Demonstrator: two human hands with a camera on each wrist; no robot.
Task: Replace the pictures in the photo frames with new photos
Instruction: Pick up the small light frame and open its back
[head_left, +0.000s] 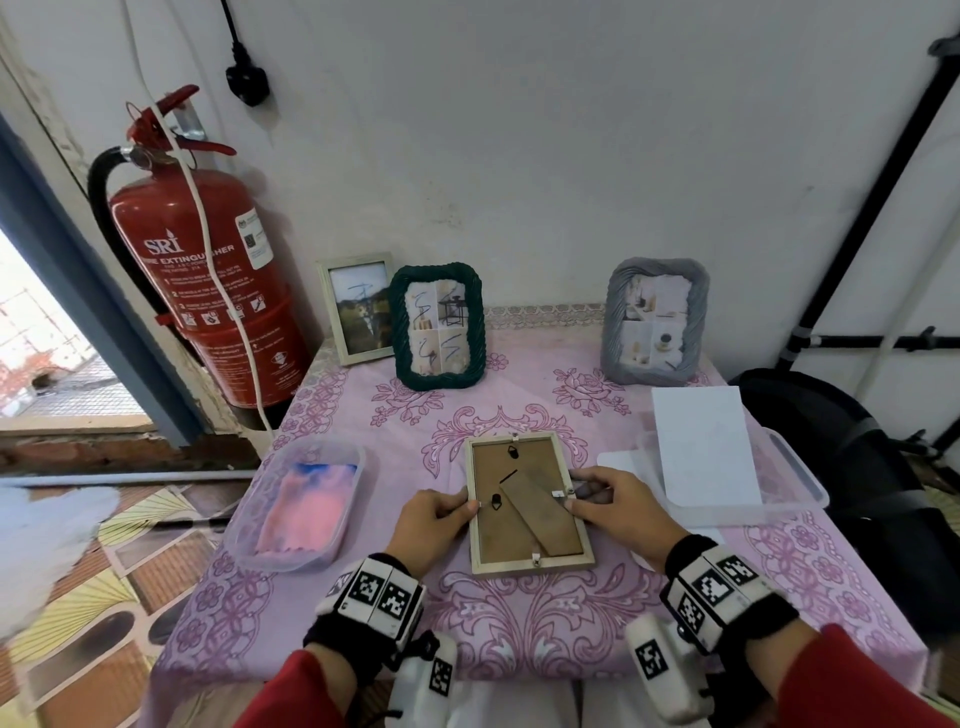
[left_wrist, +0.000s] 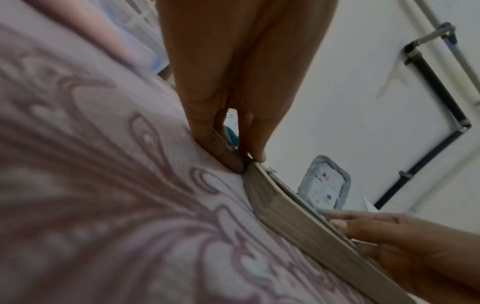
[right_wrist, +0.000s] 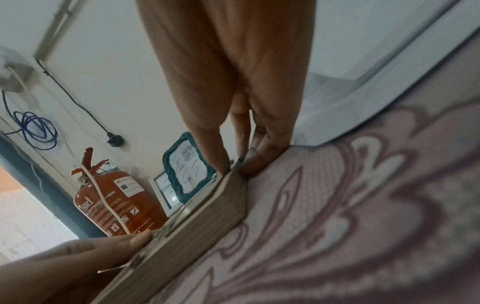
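Head view: left hand (head_left: 434, 512) pinches the left edge of the frame (head_left: 527, 501); right hand (head_left: 613, 499) pinches its right edge at a tab. Frame lies face down on the surface (head_left: 519, 613), between a left tray (head_left: 296, 506) and a right tray (head_left: 753, 499).

Red sleeves (head_left: 291, 691) on both arms. Black wristbands (head_left: 737, 613) carried white blocks with black square fiducial markers (head_left: 711, 584). White tagged camera housings (head_left: 660, 675) hung below wrists at 6 o'clock. Both hands (head_left: 431, 525) bare.
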